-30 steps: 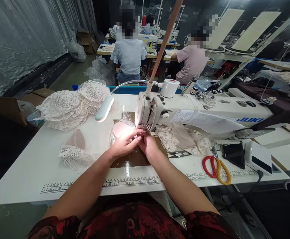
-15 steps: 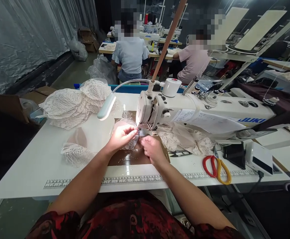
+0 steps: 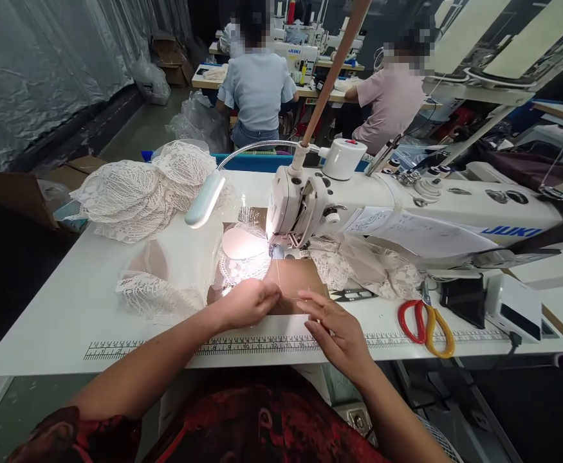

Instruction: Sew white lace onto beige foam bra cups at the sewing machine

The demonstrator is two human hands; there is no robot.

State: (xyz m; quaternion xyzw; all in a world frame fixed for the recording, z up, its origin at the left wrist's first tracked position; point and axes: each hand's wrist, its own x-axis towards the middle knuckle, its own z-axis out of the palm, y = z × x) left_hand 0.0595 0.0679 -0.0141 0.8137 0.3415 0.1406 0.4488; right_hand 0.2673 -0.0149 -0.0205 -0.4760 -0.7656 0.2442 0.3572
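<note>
My left hand [image 3: 252, 302] is closed in a pinch just in front of the sewing machine [image 3: 288, 206]. A thin thread [image 3: 278, 273] runs from the needle area down to its fingertips. To the right of it, my right hand [image 3: 339, 331] is open, fingers apart and pointing left, with nothing seen in it. Under the machine's needle, in the lamp's light, lies a white lace piece [image 3: 242, 270] with a smooth pale pink cup [image 3: 243, 243]. Both rest on a brown plate [image 3: 300, 276] on the tabletop.
Stacked lace pieces [image 3: 127, 199] stand back left, with a loose lace cup [image 3: 148, 289] nearer. More lace [image 3: 358, 263] lies under the machine arm. Thread snips [image 3: 353, 295] and red-and-yellow scissors [image 3: 428, 325] lie at right. A lamp [image 3: 204, 199] overhangs the table. Two people sit ahead.
Both hands have drawn back from the needle toward the table's front edge. My right hand has opened and moved right. The lace piece stays by the needle, now uncovered.
</note>
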